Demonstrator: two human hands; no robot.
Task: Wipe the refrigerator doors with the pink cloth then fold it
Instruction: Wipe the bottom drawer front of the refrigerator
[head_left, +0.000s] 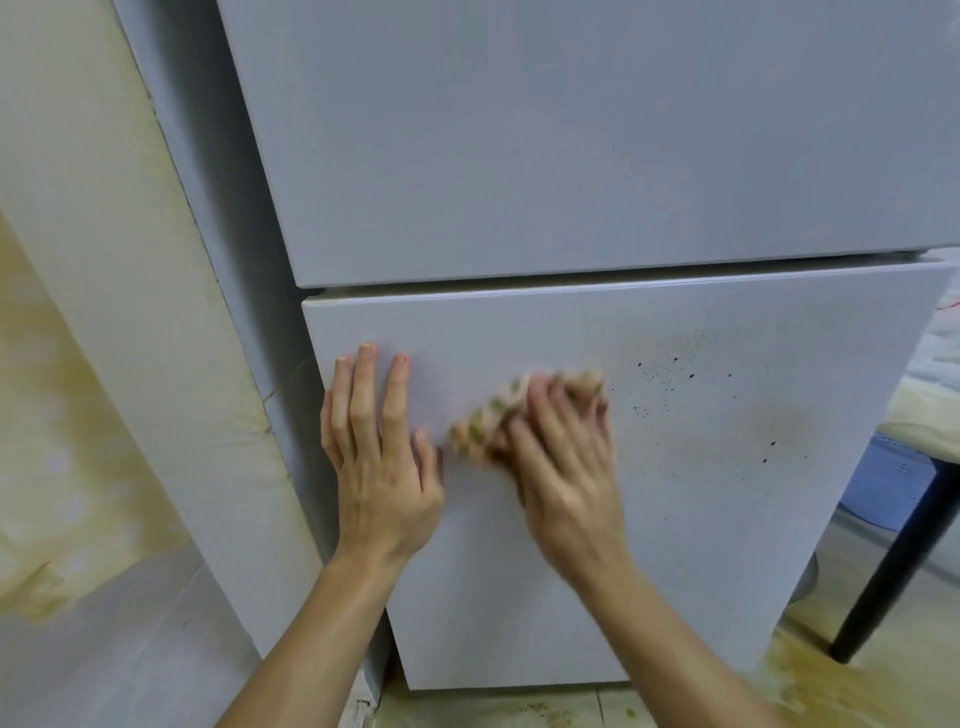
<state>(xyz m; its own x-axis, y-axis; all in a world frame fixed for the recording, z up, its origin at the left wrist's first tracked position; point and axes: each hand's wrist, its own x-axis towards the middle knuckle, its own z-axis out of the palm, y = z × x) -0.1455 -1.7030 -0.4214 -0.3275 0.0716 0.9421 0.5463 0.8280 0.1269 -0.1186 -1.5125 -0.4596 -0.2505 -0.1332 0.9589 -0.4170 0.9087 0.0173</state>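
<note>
A pale grey refrigerator's lower door (701, 519), dotted with dark specks (670, 374) toward its right side, sits beneath the upper door (571, 145) in a room with a yellow-stained wall (104, 364) at left and a stained floor (831, 691). The pink cloth (483, 421), bunched, blurred and showing a greenish pattern, lies against the lower door. The right grip (561, 457) presses it there, fingers laid over it, cloth poking out leftward. The left grip (379, 452) rests flat just beside, fingers straight.
</note>
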